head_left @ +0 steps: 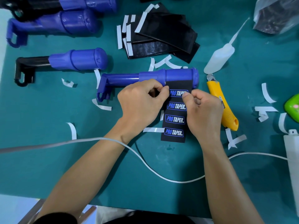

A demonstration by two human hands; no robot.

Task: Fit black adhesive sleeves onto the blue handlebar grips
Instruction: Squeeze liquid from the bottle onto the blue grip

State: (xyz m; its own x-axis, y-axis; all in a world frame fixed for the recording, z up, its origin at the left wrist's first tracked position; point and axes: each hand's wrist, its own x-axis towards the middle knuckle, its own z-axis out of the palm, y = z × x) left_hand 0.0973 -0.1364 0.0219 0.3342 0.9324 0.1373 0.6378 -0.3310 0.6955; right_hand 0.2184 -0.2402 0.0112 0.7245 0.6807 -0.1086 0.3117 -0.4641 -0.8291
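Both hands, left [142, 101] and right [202, 110], are pinching opposite edges of the black sleeve [175, 113], its top edge lying against the blue grip [178, 75] on the green mat [80, 167].

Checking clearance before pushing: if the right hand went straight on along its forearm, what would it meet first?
Likely the blue grip, right behind the black sleeve the right hand now pinches; depth is hard to judge.

yellow utility knife [229, 117] beside squeeze bottle [220, 57] | white cable [181, 181] across teal mat [48, 159] | plastic bag [278, 13] top right
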